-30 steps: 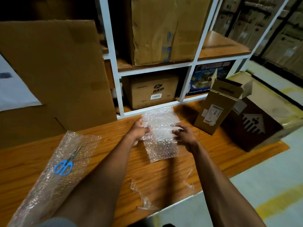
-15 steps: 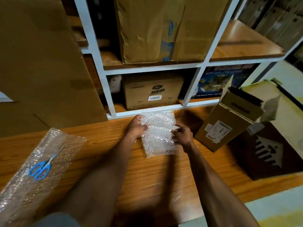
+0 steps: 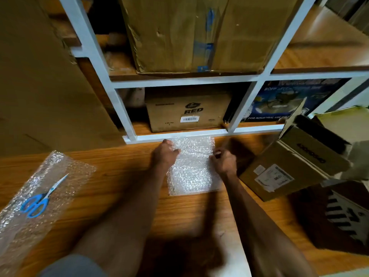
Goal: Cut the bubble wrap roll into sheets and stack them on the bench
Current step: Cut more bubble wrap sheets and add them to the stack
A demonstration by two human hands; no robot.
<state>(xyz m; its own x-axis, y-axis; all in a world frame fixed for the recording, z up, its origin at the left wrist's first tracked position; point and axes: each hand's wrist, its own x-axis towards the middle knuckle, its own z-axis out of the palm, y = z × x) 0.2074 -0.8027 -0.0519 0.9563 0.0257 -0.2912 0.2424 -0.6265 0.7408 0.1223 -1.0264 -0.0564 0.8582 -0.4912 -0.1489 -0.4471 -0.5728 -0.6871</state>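
- A cut bubble wrap sheet (image 3: 192,166) lies flat on the wooden bench (image 3: 123,196), its far edge touching the white shelf frame (image 3: 179,134).
- The left hand (image 3: 164,154) pinches the sheet's left edge with curled fingers; the right hand (image 3: 224,161) pinches its right edge likewise.
- Left of the sheet, well apart, the bubble wrap roll (image 3: 30,198) lies flattened, cut off by the picture's edge, with blue scissors (image 3: 41,198) resting on it.
- Just right of the sheet, a tilted open cardboard box (image 3: 289,166) crowds it.
- Nearer the person, bare bench lies open.
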